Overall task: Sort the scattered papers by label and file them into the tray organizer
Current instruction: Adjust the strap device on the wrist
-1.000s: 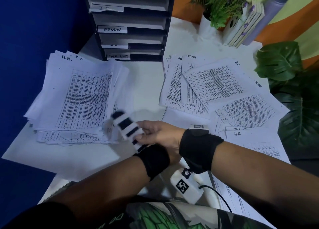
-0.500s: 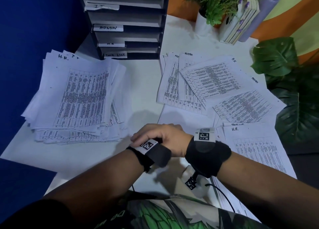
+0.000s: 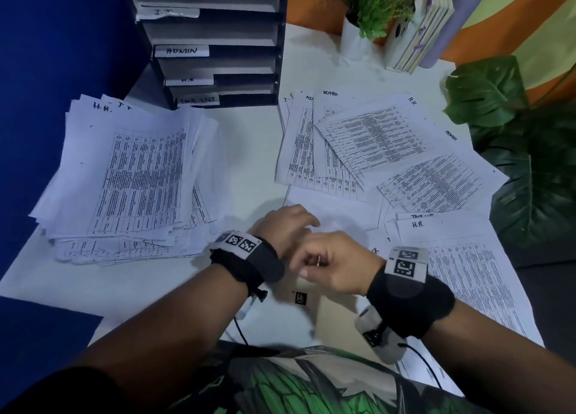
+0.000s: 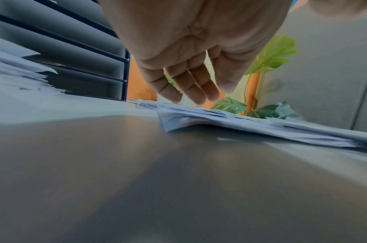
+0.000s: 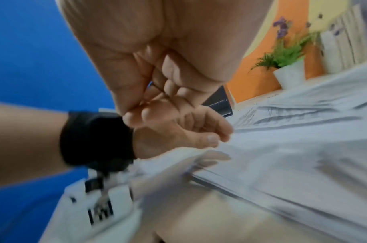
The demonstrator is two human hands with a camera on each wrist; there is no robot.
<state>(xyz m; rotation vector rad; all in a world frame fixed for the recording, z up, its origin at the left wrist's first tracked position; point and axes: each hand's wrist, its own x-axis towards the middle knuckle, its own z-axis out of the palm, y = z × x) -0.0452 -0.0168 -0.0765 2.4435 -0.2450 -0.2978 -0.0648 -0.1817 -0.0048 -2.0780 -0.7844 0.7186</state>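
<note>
The grey tray organizer stands at the back left, its shelves tagged IT, ADMIN, H.R. and TASK LIST; it also shows in the left wrist view. A thick paper pile lies left, topped by an H.R. sheet. Scattered labelled sheets fan out on the right, and another H.R. sheet lies nearer me. My left hand hovers palm down, fingers straight, over the near edge of the right-hand papers and holds nothing. My right hand hangs just behind it, fingers curled, empty.
A potted plant, upright books and a grey bottle stand at the back right. Big green leaves crowd the right edge. A blue wall borders the left. Bare white table lies between the piles.
My right hand has let go of the left wrist band and drawn back to the right. The left hand has turned palm down and moved forward toward the right-hand papers.
</note>
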